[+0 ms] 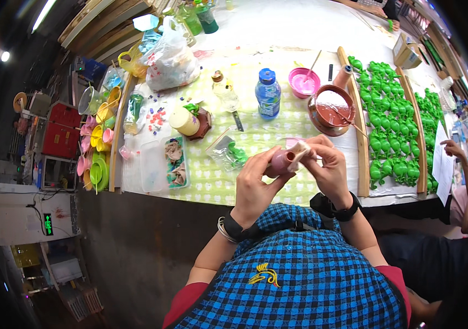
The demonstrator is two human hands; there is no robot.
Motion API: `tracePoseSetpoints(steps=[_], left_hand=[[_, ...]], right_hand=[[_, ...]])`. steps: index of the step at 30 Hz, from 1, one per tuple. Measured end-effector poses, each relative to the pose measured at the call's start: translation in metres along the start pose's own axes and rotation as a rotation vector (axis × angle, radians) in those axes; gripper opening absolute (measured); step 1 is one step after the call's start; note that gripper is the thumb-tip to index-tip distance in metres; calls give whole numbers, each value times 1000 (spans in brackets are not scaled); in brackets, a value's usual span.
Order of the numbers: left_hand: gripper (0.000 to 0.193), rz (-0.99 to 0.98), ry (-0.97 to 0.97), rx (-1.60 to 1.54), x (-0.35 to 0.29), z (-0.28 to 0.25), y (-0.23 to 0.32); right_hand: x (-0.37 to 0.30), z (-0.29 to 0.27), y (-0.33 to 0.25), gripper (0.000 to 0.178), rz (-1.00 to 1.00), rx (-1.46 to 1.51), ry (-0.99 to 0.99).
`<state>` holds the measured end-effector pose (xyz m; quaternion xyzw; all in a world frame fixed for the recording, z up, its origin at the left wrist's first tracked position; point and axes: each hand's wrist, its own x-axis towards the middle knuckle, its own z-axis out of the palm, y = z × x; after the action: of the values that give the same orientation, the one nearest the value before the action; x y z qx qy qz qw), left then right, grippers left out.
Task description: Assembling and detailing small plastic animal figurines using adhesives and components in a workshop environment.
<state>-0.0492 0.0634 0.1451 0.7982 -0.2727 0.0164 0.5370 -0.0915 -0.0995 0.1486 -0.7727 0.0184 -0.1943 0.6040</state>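
My left hand (pixel 254 185) is wrapped round a small dusky-pink bottle-shaped piece (pixel 281 163) with a round brown opening, held just over the near table edge. My right hand (pixel 328 165) pinches a whitish cloth-like scrap (pixel 301 150) against the rim of that opening. Both hands are close together, almost touching. Just left of them lies a clear plastic bag (pixel 227 153) with green pieces in it. A reddish-brown pot (pixel 321 122) of paint with a stick in it stands beyond my right hand, with a pink bowl (pixel 295 78) behind it.
Rows of green moulded figures (pixel 388 126) lie between wooden strips (pixel 358 159) on the right. A blue bottle (pixel 268 94) stands mid-table. At left are a clear box (pixel 154 174), a white plastic bag (pixel 172 63) and coloured cups (pixel 98 137). Another person's hand (pixel 452 148) shows at far right.
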Motion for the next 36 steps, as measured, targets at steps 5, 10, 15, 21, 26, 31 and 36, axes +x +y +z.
tracePoseSetpoints(steps=[5, 10, 15, 21, 26, 31, 36], left_hand=[[51, -73, -78, -245, 7, 12, 12], [47, 121, -5, -59, 6, 18, 4], [46, 276, 54, 120, 10, 21, 6], [41, 304, 66, 280, 6, 24, 1], [38, 331, 93, 309, 2, 26, -8], [42, -22, -90, -121, -6, 22, -12], [46, -410, -318, -881, 2, -5, -13]], right_hand=[[-2, -26, 3, 27, 300, 499, 107], [-11, -40, 6, 22, 270, 515, 78], [-12, -32, -16, 21, 336, 449, 5], [-3, -20, -47, 17, 17, -364, -118], [2, -15, -42, 14, 205, -374, -137], [22, -26, -29, 11, 325, -33, -108], [27, -46, -15, 16, 332, 231, 43]])
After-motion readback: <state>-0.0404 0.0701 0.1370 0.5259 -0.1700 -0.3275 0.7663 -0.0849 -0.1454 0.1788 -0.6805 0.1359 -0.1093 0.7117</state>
